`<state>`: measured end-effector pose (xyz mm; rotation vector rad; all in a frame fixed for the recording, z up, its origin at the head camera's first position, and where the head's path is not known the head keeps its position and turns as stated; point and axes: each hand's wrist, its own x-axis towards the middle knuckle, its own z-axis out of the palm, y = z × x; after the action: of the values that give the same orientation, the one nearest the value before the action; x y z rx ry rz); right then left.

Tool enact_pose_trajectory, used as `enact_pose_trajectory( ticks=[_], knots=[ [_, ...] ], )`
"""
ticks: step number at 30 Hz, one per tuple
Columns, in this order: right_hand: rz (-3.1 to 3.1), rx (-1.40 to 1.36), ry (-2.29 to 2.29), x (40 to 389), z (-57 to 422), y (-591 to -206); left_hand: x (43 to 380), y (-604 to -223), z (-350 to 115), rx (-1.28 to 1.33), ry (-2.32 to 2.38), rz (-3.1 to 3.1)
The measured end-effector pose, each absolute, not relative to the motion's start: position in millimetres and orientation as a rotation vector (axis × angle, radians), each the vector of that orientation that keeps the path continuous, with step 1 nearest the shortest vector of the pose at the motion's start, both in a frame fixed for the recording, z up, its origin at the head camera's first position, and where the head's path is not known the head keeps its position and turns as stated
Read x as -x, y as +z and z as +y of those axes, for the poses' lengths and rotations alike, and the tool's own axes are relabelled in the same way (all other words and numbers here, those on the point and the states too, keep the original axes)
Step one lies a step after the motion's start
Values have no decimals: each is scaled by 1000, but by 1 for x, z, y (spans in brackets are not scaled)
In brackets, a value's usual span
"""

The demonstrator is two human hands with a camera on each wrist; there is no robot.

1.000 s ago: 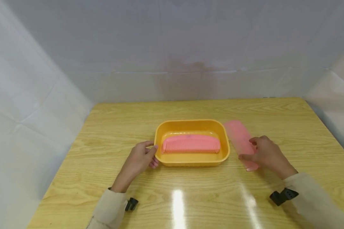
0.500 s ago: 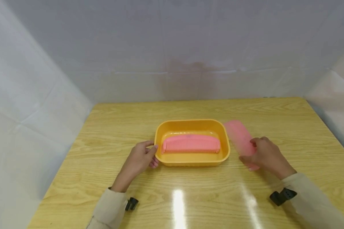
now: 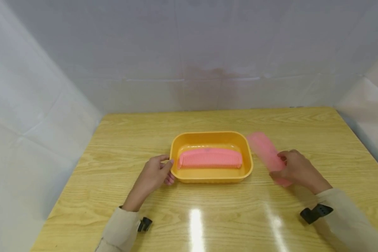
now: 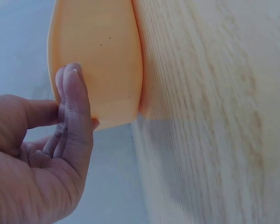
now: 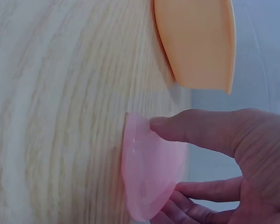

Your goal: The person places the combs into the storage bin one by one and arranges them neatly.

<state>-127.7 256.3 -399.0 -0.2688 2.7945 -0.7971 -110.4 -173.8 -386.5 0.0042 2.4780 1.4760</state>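
Note:
A yellow plastic tray [image 3: 211,180] stands on the table with a pink comb [image 3: 209,158] lying inside it, teeth toward me. My left hand [image 3: 154,175] is at the tray's left end. In the left wrist view its fingers [image 4: 77,102] rest against the outer wall near the rim. To the right of the tray a second pink comb [image 3: 263,148] lies slanted, its far end beside the tray's right rim. My right hand [image 3: 299,171] grips this comb near its closer end. The right wrist view shows the thumb [image 5: 186,126] on one edge and the fingers round the other.
The wood-grain table [image 3: 138,133] extends on both sides of the tray, with glossy light streaks at its front. Pale sheeting [image 3: 208,52] hangs behind the table and at both sides. Dark devices are strapped at both sleeves.
My right hand has shifted slightly right, and the near end of the slanted comb has moved right with it. The left hand, the tray and the comb inside have stayed in place.

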Motion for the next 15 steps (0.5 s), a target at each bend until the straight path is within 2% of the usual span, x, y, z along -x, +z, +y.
enact_pose_trajectory(
  ticks=[15],
  knots=[
    [2689,298,-807,135,270,-394,110,-386,-174,1,1486,2480]
  ],
)
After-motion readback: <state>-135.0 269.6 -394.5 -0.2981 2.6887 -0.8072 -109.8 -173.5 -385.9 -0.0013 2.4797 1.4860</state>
